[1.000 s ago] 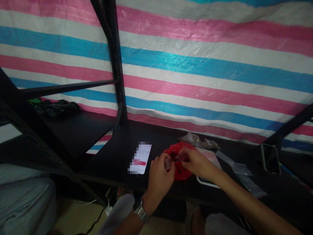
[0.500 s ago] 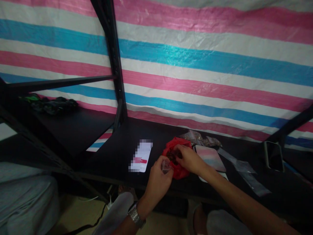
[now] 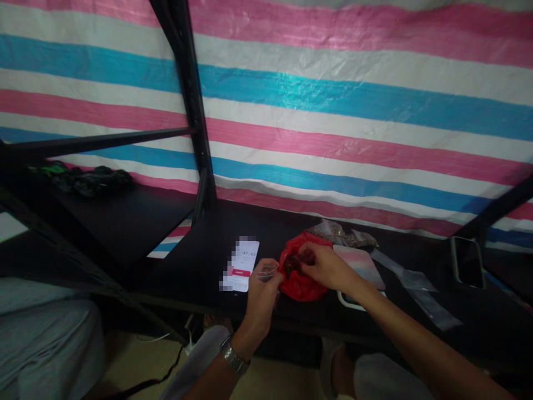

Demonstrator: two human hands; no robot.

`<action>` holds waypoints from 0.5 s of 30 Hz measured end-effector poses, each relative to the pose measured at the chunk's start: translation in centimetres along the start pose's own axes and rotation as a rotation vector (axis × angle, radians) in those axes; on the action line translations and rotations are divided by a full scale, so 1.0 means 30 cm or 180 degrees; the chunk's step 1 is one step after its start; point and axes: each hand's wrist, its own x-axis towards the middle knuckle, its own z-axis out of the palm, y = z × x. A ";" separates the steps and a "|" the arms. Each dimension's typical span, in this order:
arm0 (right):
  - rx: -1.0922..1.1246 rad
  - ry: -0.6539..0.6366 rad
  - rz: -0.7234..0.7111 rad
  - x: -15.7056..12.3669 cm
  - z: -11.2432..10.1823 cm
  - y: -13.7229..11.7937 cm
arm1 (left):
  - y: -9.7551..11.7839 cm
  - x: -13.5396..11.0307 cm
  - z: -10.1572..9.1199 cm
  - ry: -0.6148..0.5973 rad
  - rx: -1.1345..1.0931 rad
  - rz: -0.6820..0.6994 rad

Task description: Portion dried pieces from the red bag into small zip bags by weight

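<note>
My left hand [image 3: 259,305], with a metal-band watch at its wrist, pinches a small clear plastic bag [image 3: 267,271] just left of a red plastic bag [image 3: 303,290]. The red bag lies open on the black shelf, and small dark brown pieces [image 3: 292,264] show inside it. My right hand [image 3: 328,269] reaches over its right side, fingers bent together among the contents; what they grip is too dark to make out. Right of the red bag rests a flat, shiny, light-coloured plate [image 3: 360,265], partly covered by my right forearm.
A lit phone [image 3: 245,264] lies left of my hands. Filled clear bags [image 3: 333,231] sit behind the red bag. Flat clear bags [image 3: 420,283] and a dark phone-like object [image 3: 468,264] are at right. A black upright post [image 3: 200,128] stands at left before striped sheeting.
My left hand has moved left with the clear bag, away from the red bag's front. More of the red bag's opening and contents shows. My right hand stays at the red bag.
</note>
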 end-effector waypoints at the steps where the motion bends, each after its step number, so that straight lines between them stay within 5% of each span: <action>1: 0.0019 -0.0014 0.0020 -0.003 0.002 -0.003 | 0.001 0.000 0.001 0.0023 -0.0006 -0.0003; 15: 0.0883 0.0020 0.0575 0.043 0.091 0.014 | 0.016 0.034 0.002 0.0029 -0.0184 0.0053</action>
